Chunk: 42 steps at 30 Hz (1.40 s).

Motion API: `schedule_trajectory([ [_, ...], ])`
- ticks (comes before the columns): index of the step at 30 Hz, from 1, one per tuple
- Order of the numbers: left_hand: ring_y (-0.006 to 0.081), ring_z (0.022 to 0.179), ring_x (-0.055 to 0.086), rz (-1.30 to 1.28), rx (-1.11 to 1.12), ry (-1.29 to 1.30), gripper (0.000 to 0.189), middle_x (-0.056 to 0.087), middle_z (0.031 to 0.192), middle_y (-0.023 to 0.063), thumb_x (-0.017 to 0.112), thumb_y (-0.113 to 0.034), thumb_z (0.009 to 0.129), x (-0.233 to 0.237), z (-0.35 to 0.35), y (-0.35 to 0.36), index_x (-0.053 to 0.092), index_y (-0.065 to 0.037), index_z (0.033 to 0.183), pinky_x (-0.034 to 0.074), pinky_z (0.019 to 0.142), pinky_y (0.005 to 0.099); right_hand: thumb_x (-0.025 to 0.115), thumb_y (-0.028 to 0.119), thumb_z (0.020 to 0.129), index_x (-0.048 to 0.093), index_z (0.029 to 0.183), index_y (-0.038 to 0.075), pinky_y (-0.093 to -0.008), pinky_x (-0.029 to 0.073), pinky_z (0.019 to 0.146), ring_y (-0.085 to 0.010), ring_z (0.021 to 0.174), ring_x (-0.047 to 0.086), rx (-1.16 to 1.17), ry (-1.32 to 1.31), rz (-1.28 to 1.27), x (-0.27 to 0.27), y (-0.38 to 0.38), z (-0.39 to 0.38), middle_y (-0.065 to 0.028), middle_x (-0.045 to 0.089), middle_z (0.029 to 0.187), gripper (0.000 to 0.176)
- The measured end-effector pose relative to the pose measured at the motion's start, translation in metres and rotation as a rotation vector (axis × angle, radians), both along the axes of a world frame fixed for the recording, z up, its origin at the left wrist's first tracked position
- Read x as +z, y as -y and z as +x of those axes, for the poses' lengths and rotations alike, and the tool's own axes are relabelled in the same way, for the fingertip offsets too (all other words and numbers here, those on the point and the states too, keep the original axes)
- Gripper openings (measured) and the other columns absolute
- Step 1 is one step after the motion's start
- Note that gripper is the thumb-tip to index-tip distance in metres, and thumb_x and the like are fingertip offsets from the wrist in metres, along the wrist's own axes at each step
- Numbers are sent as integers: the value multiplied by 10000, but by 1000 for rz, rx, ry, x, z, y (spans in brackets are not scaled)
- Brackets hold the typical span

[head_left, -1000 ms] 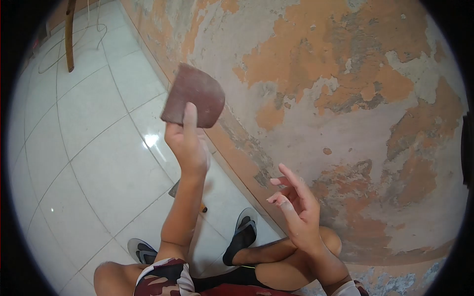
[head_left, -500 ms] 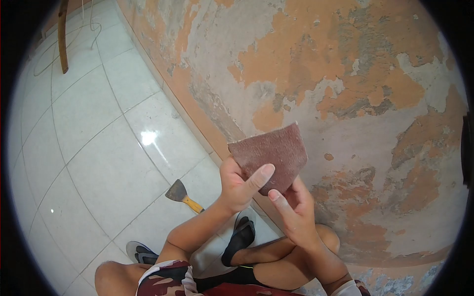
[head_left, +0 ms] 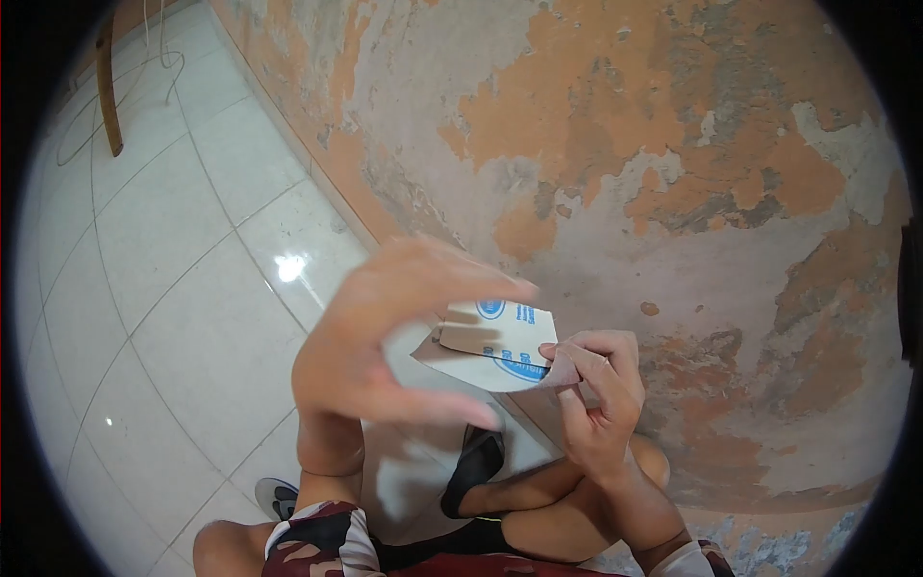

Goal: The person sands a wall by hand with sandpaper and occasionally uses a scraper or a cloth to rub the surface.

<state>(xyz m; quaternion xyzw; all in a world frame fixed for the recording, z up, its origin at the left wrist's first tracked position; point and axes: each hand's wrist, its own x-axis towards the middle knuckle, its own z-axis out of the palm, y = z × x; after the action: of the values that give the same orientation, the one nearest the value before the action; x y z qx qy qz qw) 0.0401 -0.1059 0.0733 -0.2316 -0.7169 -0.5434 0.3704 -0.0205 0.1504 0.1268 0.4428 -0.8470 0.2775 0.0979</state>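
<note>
A sheet of sandpaper (head_left: pixel 481 368) is bent over on itself, its pale backing with blue print facing me. My right hand (head_left: pixel 601 394) pinches it at the right edge between thumb and fingers. Raised at the left of the sheet, my left hand (head_left: pixel 370 332) is open, with thumb and fingers spread wide in a C shape and slightly blurred. It appears to hold nothing. Part of the sheet's upper edge lies behind the left fingers.
A wall (head_left: pixel 615 231) with peeling orange paint rises in front and to the right. White floor tiles (head_left: pixel 183 279) spread out at the left. A wooden leg (head_left: pixel 109 106) and a thin cord (head_left: pixel 171 62) are at the upper left. My sandalled foot (head_left: pixel 473 466) is below the sheet.
The sandpaper has turned from its reddish grit side to its printed backing and is now bent over. My left hand has let go and swung up and left, hiding the yellow-handled scraper.
</note>
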Motion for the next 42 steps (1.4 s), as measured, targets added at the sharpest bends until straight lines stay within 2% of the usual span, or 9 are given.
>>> schedule_trajectory([
  [3,325,1093,691,-163,72,231,584,746,1165,128,855,-351,752,18,14,-22,706,-20,1209,519,956,384,691,-49,654,774,1054,67,-395,441,845,-288,952,589,14,-95,29,0,6,2,-81,658,991,425],
  [9,258,1092,705,-198,180,160,382,751,1146,58,742,-143,777,-14,5,-43,749,-88,1155,532,933,384,706,-6,720,743,1164,62,-410,431,989,-281,1124,563,43,-239,50,1,10,7,-145,619,1216,451],
  [11,237,1090,710,-216,257,94,370,754,1137,46,730,-124,788,-13,3,-48,751,-99,1156,536,919,373,669,148,870,605,1389,8,-411,388,1106,-273,1269,517,55,202,-303,-1,15,6,-189,524,1419,542],
  [15,201,1095,715,-257,381,-56,372,761,1130,11,717,-117,793,-18,3,-53,757,-131,1162,540,904,364,480,393,1047,388,1539,-79,-412,356,1155,-269,1348,478,-45,740,-471,6,23,7,-216,421,1556,688],
  [32,219,1046,729,-221,442,-86,418,763,1164,35,777,-141,746,-44,-8,-45,757,-114,1163,547,873,363,368,391,1134,498,1456,-75,-336,409,1087,-189,1309,519,-7,914,-399,4,29,14,-156,564,1425,582],
  [34,225,1028,739,2,228,35,345,766,1173,65,755,-68,834,-55,-14,-40,737,-48,1178,562,846,357,372,397,1132,484,1477,-55,-337,422,1062,-193,1305,516,-5,956,-403,4,31,17,-151,549,1441,579],
  [35,199,995,725,410,26,182,251,767,1130,86,687,-33,940,-76,-27,-47,708,22,1183,560,841,340,379,406,1129,461,1501,-29,-331,433,1030,-198,1284,527,-69,950,-407,4,33,20,-150,519,1472,578],
  [36,163,804,694,519,93,410,248,759,985,102,687,-144,993,-85,-24,-41,706,9,1189,537,761,305,387,415,1126,439,1525,-3,-326,444,999,-203,1263,537,-130,942,-410,4,35,22,-150,488,1503,581],
  [42,181,1010,647,941,482,311,303,720,1123,137,567,-153,1050,-143,-68,-41,631,60,1256,496,904,332,415,414,1120,435,1530,35,-316,454,955,-207,1252,543,-89,992,-305,-7,25,21,-134,466,1525,559],
])
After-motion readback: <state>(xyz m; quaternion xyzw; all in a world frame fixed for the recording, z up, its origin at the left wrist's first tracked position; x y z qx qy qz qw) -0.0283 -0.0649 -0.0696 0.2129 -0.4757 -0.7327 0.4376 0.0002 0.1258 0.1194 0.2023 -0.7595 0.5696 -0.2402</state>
